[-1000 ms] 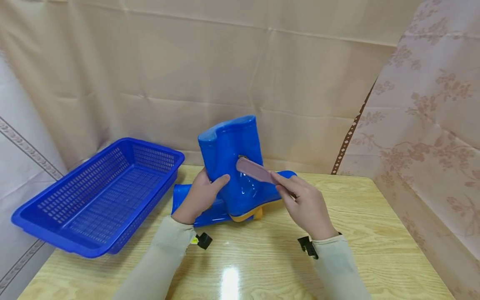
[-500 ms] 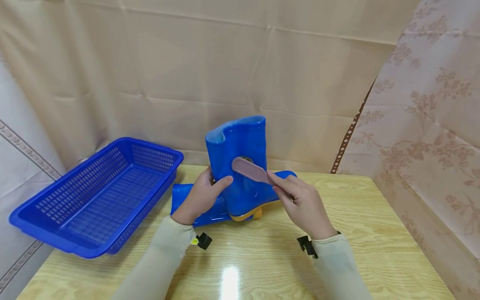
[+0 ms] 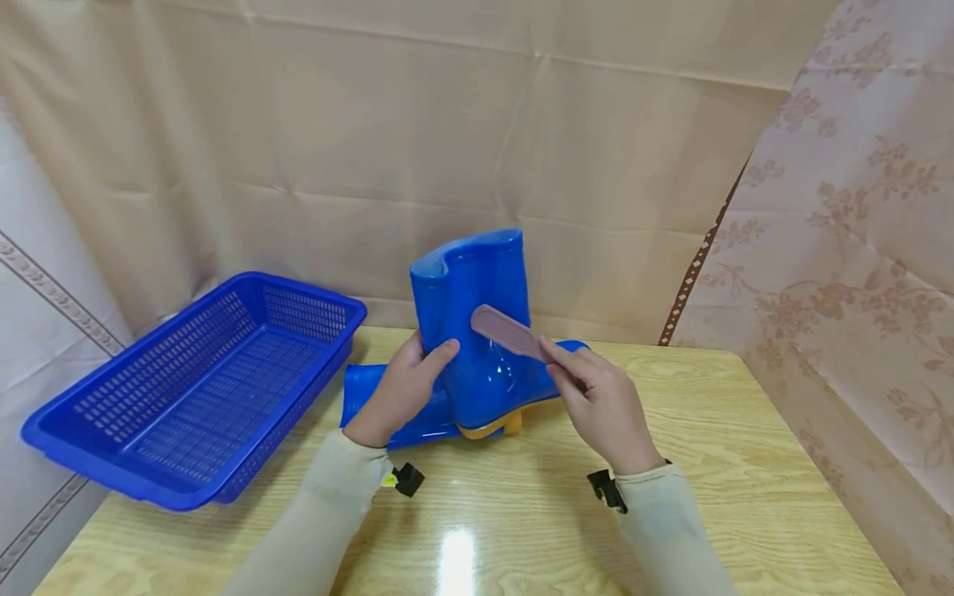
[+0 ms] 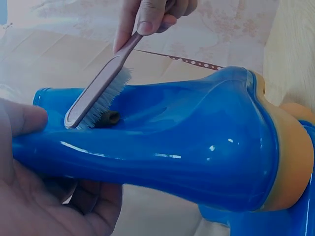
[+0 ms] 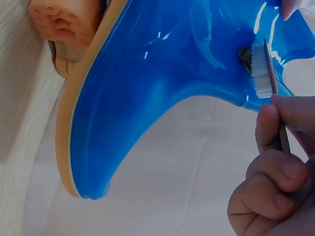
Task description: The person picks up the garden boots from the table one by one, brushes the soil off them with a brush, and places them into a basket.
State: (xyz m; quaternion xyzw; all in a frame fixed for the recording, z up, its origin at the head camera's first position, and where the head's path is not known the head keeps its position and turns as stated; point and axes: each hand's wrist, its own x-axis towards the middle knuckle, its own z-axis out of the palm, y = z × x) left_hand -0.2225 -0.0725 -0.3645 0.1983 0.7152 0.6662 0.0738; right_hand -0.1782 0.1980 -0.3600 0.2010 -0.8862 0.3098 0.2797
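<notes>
A shiny blue rain boot (image 3: 477,277) with a yellow-orange sole stands slightly tilted in the head view. My left hand (image 3: 402,385) grips its shaft from the left, thumb across the front. In my right hand (image 3: 607,406) is the handle of a mauve brush (image 3: 510,333). White bristles (image 4: 106,101) touch the shaft beside a small dark lump (image 4: 109,118), as the left wrist view shows. The right wrist view has the same dark lump (image 5: 243,59) next to the bristles. A second blue boot (image 3: 365,384) lies on its side behind the first, partly hidden.
A blue perforated plastic basket (image 3: 328,397) stands at the left of the wood-grain table (image 3: 671,530). Beige cloth (image 3: 358,165) hangs behind the table, and a floral cloth (image 3: 857,248) hangs at the right.
The held boot has shifted right and turned a little. The brush has moved left, then back right, over the shaft; the dark lump behind it is now hidden in the head view.
</notes>
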